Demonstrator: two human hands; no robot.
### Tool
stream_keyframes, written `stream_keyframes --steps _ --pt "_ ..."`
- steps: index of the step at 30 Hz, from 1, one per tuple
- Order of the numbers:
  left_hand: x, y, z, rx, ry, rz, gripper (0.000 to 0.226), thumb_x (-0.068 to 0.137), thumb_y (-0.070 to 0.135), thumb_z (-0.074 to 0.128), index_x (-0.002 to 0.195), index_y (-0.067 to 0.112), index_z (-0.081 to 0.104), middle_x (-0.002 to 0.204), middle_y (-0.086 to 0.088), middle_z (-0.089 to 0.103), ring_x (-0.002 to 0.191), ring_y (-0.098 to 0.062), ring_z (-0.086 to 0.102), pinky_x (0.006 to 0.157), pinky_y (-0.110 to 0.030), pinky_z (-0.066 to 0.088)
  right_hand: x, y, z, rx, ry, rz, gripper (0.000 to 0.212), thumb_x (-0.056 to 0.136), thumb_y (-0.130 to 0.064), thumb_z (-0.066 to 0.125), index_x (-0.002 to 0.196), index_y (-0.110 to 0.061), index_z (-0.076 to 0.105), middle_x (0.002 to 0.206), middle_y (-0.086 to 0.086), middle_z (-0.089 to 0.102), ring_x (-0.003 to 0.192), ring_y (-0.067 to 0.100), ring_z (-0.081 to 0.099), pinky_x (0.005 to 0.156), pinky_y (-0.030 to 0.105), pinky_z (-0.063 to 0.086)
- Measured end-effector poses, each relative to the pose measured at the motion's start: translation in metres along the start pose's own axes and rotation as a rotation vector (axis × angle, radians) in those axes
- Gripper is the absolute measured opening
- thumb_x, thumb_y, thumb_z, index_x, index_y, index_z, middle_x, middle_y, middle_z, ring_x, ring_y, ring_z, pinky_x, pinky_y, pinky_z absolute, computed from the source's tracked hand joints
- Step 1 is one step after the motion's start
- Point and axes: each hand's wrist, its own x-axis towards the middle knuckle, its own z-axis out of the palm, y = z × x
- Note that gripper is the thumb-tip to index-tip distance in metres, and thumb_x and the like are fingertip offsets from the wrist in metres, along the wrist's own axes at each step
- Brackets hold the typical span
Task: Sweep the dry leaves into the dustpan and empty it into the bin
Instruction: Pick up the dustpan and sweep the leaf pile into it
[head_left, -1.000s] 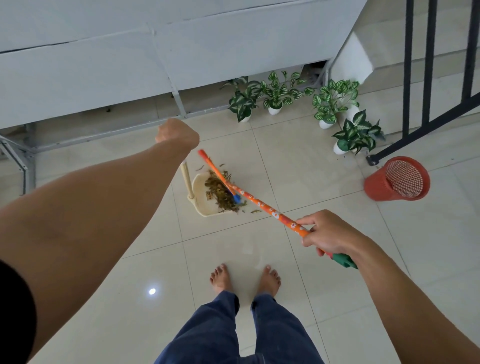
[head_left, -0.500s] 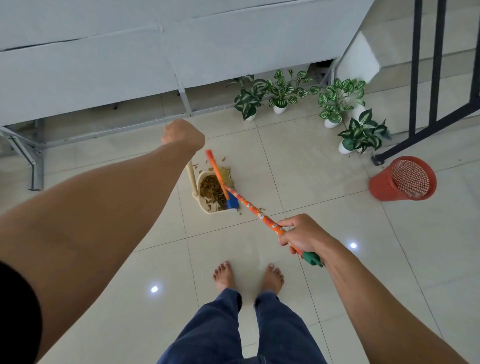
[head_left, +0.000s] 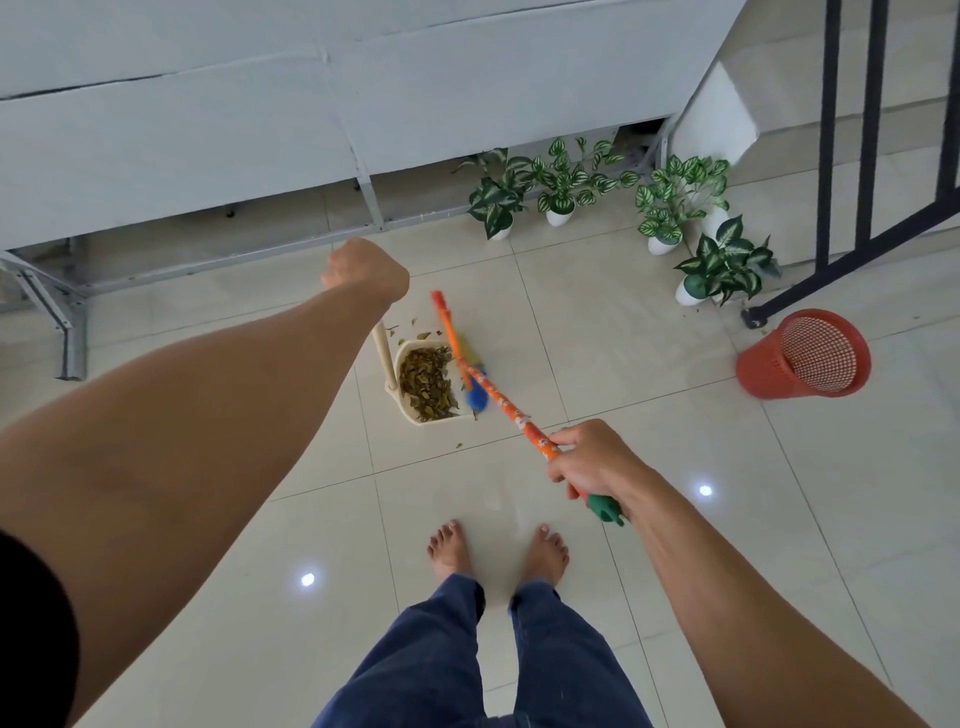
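Gripping the broom (head_left: 511, 410) just short of its green end cap, the right hand (head_left: 592, 460) has its fingers curled and clamped round the orange shaft, with the cap poking out on the wrist side. A hold this far back probably gives a long, low reach, so the person can stand upright while the broom head (head_left: 475, 395) works far beyond the fingertips. The head is blurred (most likely mid-stroke) and sits at the side of the dustpan (head_left: 415, 420) away from its pole. The right forearm angles in from the lower right, wrist roughly straight, and the shaft slants down and away toward the pan.

The left hand (head_left: 363, 273) is a closed fist seen from the back, at the end of a nearly straight arm. Its fingers are hidden on the far side. The cream dustpan handle (head_left: 382, 358) emerges directly beneath the fist, so I judge them wrapped round its top. Held this way, the pan probably stays braced on the tile against the broom's push.

Most of the dry leaves (head_left: 428, 382) are heaped inside the pan, straight below the left fist. A few stray bits (head_left: 415, 327) lie on the floor just past its far rim, and one (head_left: 458, 445) lies short of the broom head. The red bin (head_left: 758, 369) is well apart, out beyond the right hand's knuckles, its mouth turned toward the camera. Emptying is not yet begun.
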Motion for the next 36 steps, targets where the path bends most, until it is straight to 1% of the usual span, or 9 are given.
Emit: stream_keyframes --steps 3,8,12,14,16,19,23,28,36 --pt "0.000 0.000 0.001 0.007 -0.003 0.002 0.051 0.110 0.015 0.028 0.158 0.003 0.017 0.160 -0.013 0.028 0.149 -0.024 0.032 0.125 -0.032 0.024 -0.007 0.008 -0.010 0.054 -0.020 -0.010 0.055 0.080 -0.004 0.065 0.131 -0.021 0.064 0.074 0.004 0.069 0.046 0.011 0.061 0.040 0.018 0.043" --pt "-0.001 -0.002 0.001 0.015 -0.008 0.002 0.050 0.110 0.012 0.026 0.158 0.002 0.017 0.160 -0.013 0.027 0.150 -0.024 0.031 0.125 -0.032 0.024 -0.018 0.019 -0.008 0.015 0.068 -0.033 0.059 0.080 -0.006 0.063 0.136 -0.023 0.060 0.081 0.000 0.072 0.043 0.009 0.064 0.039 0.020 0.045" --pt "-0.002 -0.004 -0.001 0.024 -0.014 0.026 0.050 0.110 0.013 0.027 0.158 0.002 0.018 0.161 -0.013 0.027 0.150 -0.023 0.031 0.125 -0.032 0.024 -0.014 0.008 0.016 -0.083 0.098 -0.029 0.039 0.081 -0.007 0.058 0.118 -0.010 0.069 0.083 0.007 0.074 0.064 0.024 0.073 0.062 0.034 0.061" --pt "-0.003 -0.005 -0.001 0.035 -0.014 0.031 0.051 0.110 0.014 0.026 0.158 0.003 0.017 0.161 -0.013 0.026 0.151 -0.024 0.030 0.125 -0.032 0.023 -0.008 0.006 0.018 0.037 0.042 -0.009 0.041 0.079 -0.003 0.061 0.118 -0.011 0.070 0.073 0.005 0.069 0.054 0.020 0.068 0.047 0.025 0.053" --pt "-0.003 -0.005 -0.001 0.046 -0.028 0.041 0.051 0.110 0.014 0.026 0.159 0.003 0.016 0.162 -0.013 0.025 0.152 -0.024 0.028 0.126 -0.033 0.022 -0.007 0.010 0.009 0.143 -0.009 -0.002 0.046 0.076 -0.001 0.065 0.120 -0.014 0.071 0.070 0.005 0.065 0.047 0.016 0.061 0.040 0.021 0.044" --pt "-0.002 -0.006 -0.001 0.058 -0.042 0.058 0.051 0.110 0.015 0.025 0.159 0.003 0.016 0.163 -0.013 0.024 0.153 -0.024 0.027 0.126 -0.033 0.021 -0.014 0.019 -0.009 0.199 -0.037 -0.017 0.052 0.075 -0.003 0.069 0.123 -0.021 0.070 0.076 0.007 0.069 0.044 0.013 0.059 0.040 0.022 0.043" --pt "-0.004 -0.008 -0.001 0.051 -0.036 0.059 0.051 0.110 0.014 0.025 0.159 0.003 0.016 0.163 -0.013 0.025 0.152 -0.024 0.029 0.125 -0.033 0.023 -0.024 0.019 -0.025 0.228 -0.022 -0.053 0.050 0.076 -0.006 0.068 0.122 -0.026 0.070 0.091 0.021 0.075 0.047 0.013 0.059 0.040 0.022 0.043" --pt "-0.010 -0.013 -0.001 0.012 -0.008 0.031 0.052 0.110 0.014 0.027 0.160 0.003 0.015 0.162 -0.013 0.026 0.151 -0.024 0.029 0.125 -0.033 0.023 -0.020 0.005 -0.032 0.346 0.028 -0.075 0.025 0.081 -0.002 0.065 0.100 -0.014 0.077 0.073 0.008 0.064 0.042 0.012 0.053 0.038 0.021 0.040" --pt "-0.019 -0.016 0.001 -0.125 0.046 -0.068 0.052 0.109 0.012 0.028 0.159 0.001 0.017 0.161 -0.014 0.029 0.151 -0.026 0.030 0.125 -0.033 0.023 0.019 -0.027 -0.025 0.705 -0.079 -0.039 0.015 0.090 -0.001 0.059 0.100 -0.004 0.070 0.070 0.007 0.057 0.040 0.007 0.047 0.032 0.018 0.034"
